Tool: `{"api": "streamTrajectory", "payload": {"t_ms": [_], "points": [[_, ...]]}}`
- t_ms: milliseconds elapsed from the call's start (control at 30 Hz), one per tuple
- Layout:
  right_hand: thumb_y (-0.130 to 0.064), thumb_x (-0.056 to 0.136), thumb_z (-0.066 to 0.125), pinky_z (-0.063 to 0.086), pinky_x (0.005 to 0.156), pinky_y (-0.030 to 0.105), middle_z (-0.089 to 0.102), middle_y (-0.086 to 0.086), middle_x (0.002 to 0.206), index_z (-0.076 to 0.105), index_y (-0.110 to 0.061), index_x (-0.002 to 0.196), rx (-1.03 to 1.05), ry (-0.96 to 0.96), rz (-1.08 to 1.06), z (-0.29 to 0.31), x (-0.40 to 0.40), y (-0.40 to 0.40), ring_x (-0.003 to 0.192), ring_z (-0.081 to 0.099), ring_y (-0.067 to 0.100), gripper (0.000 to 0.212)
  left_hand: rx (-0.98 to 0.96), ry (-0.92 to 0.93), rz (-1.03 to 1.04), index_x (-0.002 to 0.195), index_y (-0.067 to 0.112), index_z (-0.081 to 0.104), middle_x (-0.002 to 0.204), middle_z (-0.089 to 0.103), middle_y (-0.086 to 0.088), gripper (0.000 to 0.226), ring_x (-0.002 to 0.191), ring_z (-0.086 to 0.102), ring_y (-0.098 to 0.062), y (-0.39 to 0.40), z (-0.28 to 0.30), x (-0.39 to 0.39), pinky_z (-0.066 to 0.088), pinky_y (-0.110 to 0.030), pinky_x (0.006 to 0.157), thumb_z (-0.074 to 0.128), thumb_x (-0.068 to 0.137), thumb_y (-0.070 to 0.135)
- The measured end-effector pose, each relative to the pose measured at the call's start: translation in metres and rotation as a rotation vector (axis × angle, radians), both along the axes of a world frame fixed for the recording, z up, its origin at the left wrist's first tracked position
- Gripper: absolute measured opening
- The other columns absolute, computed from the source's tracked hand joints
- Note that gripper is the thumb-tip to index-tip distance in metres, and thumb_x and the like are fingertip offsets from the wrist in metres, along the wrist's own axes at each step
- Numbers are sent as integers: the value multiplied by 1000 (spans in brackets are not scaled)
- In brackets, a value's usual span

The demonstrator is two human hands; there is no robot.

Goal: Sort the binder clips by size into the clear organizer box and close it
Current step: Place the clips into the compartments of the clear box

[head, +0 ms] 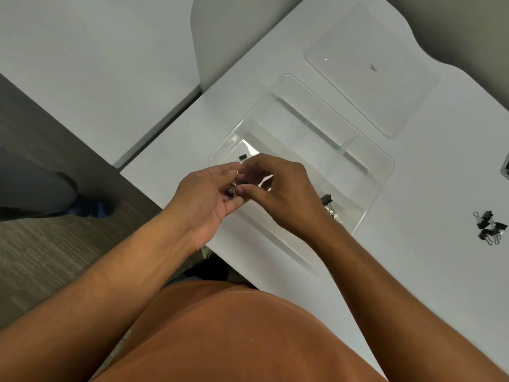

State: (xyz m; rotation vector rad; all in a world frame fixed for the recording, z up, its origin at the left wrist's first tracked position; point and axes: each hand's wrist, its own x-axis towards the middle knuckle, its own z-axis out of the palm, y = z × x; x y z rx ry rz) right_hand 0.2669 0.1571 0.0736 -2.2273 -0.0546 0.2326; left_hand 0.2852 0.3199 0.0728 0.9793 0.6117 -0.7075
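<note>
Head view looks down on a white table [413, 271] where both hands meet at the middle of the frame, over the near left end of the clear organizer box [366, 208]. Left hand [203, 199] lies palm up with its fingers curled around a small black binder clip [230, 191], and the right hand [278, 194] comes in from the right, its thumb and fingertips pinching at the same clip's wire handles. Just above the hands, inside the box's left compartment, sits a tiny black clip [242, 157]. To the right of the right wrist, in the box's near right compartment, a larger black clip [326, 200] lies with silver handles showing below it. At the right edge of the frame, apart from the box, a loose pile of black clips [490, 227] rests on the table. The clear lid [371, 70] lies flat on the table in the upper right, beyond the box. An orange shirt [234, 334] fills the bottom of the frame.
</note>
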Motion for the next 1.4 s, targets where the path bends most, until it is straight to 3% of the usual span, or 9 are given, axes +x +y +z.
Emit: {"api": "streamTrajectory", "payload": {"t_ms": [267,533,667,833,1000,1067,1200,1333,1400], "points": [[-14,96,68,58,87,34,73,-10,106,75,-21,108,-133,-147,-227,-4,9,3,92,65,5,16,88,-27,149,125,1,68,117,76,-17,24,108,76,-26,3,6,5,58,-40,102,57,104,8],[-20,104,62,43,89,15,65,-6,116,68,-22,132,-155,-133,15,-3,-3,10,104,58,10,29,-12,-56,-6,133,2,64,121,73,-23,33,108,75,-24,-3,9,1,58,-40,102,44,108,-1],[-18,100,66,43,82,17,68,-6,103,75,-21,114,-180,-85,68,-2,8,5,95,58,8,16,-48,-56,-61,135,-2,61,120,73,-23,33,100,75,-20,1,5,5,56,-45,105,44,106,-1],[-20,95,74,43,70,8,72,-13,93,77,-21,100,-16,14,-92,2,15,-6,85,64,3,5,-23,-67,-123,139,3,58,126,72,-20,44,114,74,-25,6,5,10,56,-39,105,51,99,-12],[-18,101,66,49,86,17,72,-6,110,76,-18,117,-230,-93,-196,-6,18,-4,93,64,3,19,48,-42,24,133,1,62,123,74,-16,41,110,75,-24,8,5,10,58,-36,100,51,98,-16],[-21,103,64,51,90,25,69,-5,115,75,-18,120,-298,-153,-212,-7,13,1,99,64,10,20,48,-24,103,130,1,64,122,75,-17,36,109,76,-24,9,6,11,59,-36,99,51,99,-13],[-29,99,70,44,74,11,71,-8,101,75,-18,112,-150,-176,-150,8,-2,16,82,63,6,17,13,-18,153,131,2,63,123,74,-17,30,112,74,-27,11,7,13,56,-38,103,47,106,4],[-30,94,76,44,74,10,67,-16,94,76,-21,114,-31,-75,-61,4,-10,33,84,62,1,22,-76,-10,38,133,3,63,127,73,-15,41,115,72,-27,7,12,13,58,-31,85,49,107,31],[-26,94,76,55,79,23,72,-14,96,78,-21,113,32,-42,-113,1,-8,32,88,66,3,20,-114,-6,20,135,2,61,129,72,-16,47,118,71,-28,8,12,14,59,-35,93,46,107,38]]}}
